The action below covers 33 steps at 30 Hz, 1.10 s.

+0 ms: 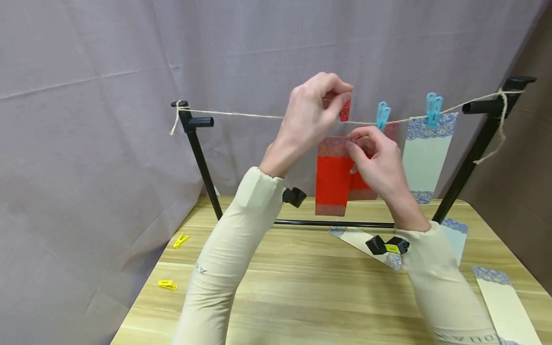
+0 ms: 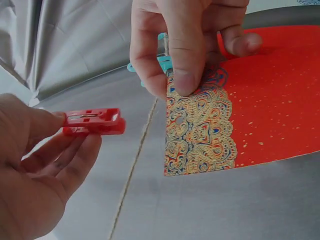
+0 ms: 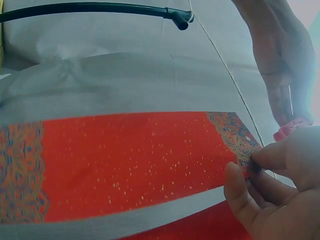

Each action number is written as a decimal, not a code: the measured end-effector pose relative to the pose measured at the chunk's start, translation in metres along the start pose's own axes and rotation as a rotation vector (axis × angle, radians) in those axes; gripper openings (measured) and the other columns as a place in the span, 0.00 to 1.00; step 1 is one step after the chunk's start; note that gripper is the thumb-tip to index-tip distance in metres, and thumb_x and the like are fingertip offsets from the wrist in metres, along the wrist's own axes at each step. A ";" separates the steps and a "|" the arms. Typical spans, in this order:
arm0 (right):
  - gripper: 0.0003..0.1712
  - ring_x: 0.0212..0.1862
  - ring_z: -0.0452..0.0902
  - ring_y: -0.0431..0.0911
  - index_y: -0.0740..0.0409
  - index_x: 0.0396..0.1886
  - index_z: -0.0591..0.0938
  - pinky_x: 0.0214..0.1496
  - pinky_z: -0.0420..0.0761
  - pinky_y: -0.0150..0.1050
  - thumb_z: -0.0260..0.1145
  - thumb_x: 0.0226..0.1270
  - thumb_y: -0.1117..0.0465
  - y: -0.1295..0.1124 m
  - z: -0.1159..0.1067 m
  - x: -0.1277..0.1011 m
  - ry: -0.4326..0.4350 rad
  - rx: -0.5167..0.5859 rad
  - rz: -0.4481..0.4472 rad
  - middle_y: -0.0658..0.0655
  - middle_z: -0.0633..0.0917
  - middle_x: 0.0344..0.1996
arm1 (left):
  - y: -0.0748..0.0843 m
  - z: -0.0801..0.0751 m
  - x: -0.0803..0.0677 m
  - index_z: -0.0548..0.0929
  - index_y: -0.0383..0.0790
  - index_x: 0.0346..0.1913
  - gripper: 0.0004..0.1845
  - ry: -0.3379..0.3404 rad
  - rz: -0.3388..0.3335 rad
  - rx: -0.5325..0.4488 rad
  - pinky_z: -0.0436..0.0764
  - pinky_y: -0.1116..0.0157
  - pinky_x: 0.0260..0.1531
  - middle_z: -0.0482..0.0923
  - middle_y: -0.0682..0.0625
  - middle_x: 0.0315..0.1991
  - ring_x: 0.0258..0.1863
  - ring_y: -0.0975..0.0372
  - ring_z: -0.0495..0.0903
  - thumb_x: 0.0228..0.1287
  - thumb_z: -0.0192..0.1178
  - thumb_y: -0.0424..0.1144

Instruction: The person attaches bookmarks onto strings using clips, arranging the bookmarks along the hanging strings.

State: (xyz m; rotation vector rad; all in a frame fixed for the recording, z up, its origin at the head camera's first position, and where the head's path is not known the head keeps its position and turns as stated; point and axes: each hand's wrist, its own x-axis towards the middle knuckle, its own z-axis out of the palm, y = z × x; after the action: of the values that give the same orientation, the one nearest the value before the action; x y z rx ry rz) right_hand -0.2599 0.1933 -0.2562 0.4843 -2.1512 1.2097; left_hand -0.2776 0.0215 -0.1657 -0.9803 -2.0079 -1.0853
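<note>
My left hand (image 1: 311, 108) pinches a red clothespin (image 1: 345, 111) just above the string (image 1: 246, 114). In the left wrist view the clothespin (image 2: 95, 121) sits between thumb and fingers, apart from the card. My right hand (image 1: 379, 160) pinches the upper right corner of a red paper card (image 1: 332, 182) with patterned ends. That card hangs upright in front of the string, its top edge a little below it. Behind the right hand, a second red card (image 1: 361, 189) hangs under a blue clothespin (image 1: 383, 115), partly hidden.
A pale card (image 1: 424, 165) hangs at right from blue clothespins (image 1: 433, 110). The string is tied to a black frame (image 1: 202, 165). On the wooden table (image 1: 297, 292) lie yellow clothespins (image 1: 167, 284) at left and pale cards (image 1: 502, 302) at right.
</note>
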 end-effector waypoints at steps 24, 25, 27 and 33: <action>0.12 0.19 0.75 0.43 0.62 0.49 0.80 0.24 0.79 0.29 0.64 0.69 0.63 0.004 0.002 0.011 0.080 0.066 -0.006 0.47 0.82 0.29 | -0.016 0.014 0.000 0.84 0.41 0.37 0.07 -0.176 -0.151 0.111 0.73 0.76 0.33 0.84 0.52 0.33 0.30 0.66 0.77 0.67 0.55 0.30; 0.12 0.19 0.75 0.43 0.62 0.50 0.80 0.25 0.79 0.29 0.64 0.69 0.63 0.004 0.002 0.011 0.079 0.068 -0.006 0.47 0.82 0.29 | -0.016 0.014 0.000 0.84 0.42 0.37 0.07 -0.179 -0.151 0.119 0.73 0.76 0.34 0.84 0.53 0.33 0.31 0.66 0.77 0.66 0.55 0.30; 0.13 0.20 0.75 0.43 0.62 0.50 0.80 0.25 0.80 0.28 0.63 0.69 0.63 0.004 0.001 0.010 0.071 0.066 -0.004 0.46 0.82 0.30 | -0.015 0.015 0.000 0.83 0.42 0.37 0.07 -0.195 -0.157 0.139 0.73 0.75 0.34 0.83 0.53 0.32 0.31 0.66 0.77 0.66 0.56 0.30; 0.13 0.22 0.77 0.45 0.62 0.50 0.79 0.27 0.80 0.28 0.63 0.70 0.62 0.007 -0.001 0.008 0.063 0.051 0.017 0.48 0.82 0.30 | -0.008 0.017 -0.001 0.77 0.43 0.36 0.05 -0.299 -0.190 0.156 0.71 0.73 0.34 0.77 0.54 0.31 0.32 0.66 0.74 0.67 0.52 0.31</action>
State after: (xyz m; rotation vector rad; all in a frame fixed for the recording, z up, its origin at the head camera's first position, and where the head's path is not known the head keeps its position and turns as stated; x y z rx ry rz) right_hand -0.2697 0.1980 -0.2552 0.4450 -2.0799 1.2753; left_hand -0.2872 0.0330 -0.1770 -0.9279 -2.4296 -0.9025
